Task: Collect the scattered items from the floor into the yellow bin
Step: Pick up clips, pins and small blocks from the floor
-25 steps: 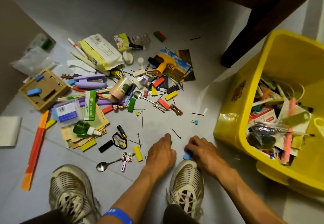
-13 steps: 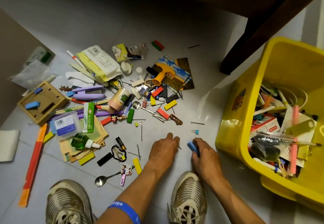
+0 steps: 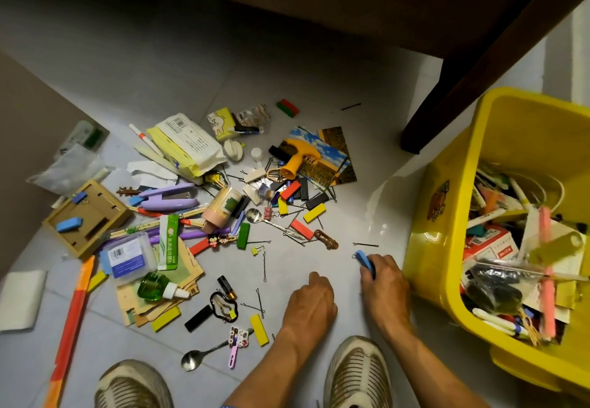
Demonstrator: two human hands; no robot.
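The yellow bin [image 3: 424,257] stands at the right, holding pens, packets and a pink strip. Scattered items cover the floor left of it: coloured blocks, hairpins, a purple stapler [image 3: 169,200], spoons, a green bottle [image 3: 153,286]. My right hand [image 3: 384,283] pinches a blue block [image 3: 365,260] just above the floor, close to the bin's left wall and beside a small blue binder clip [image 3: 354,256]. My left hand [image 3: 311,302] rests knuckles-up on the bare tile with fingers curled under; whether it holds anything is hidden.
A dark wooden furniture leg [image 3: 463,88] slants down behind the bin. My two shoes [image 3: 357,372] sit at the bottom edge. A cardboard box [image 3: 86,225] and an orange strip [image 3: 70,334] lie at the left by a wall.
My right hand has lifted the blue block off the floor by my shoe and moved it up and right toward the bin. My left hand shifted slightly forward.
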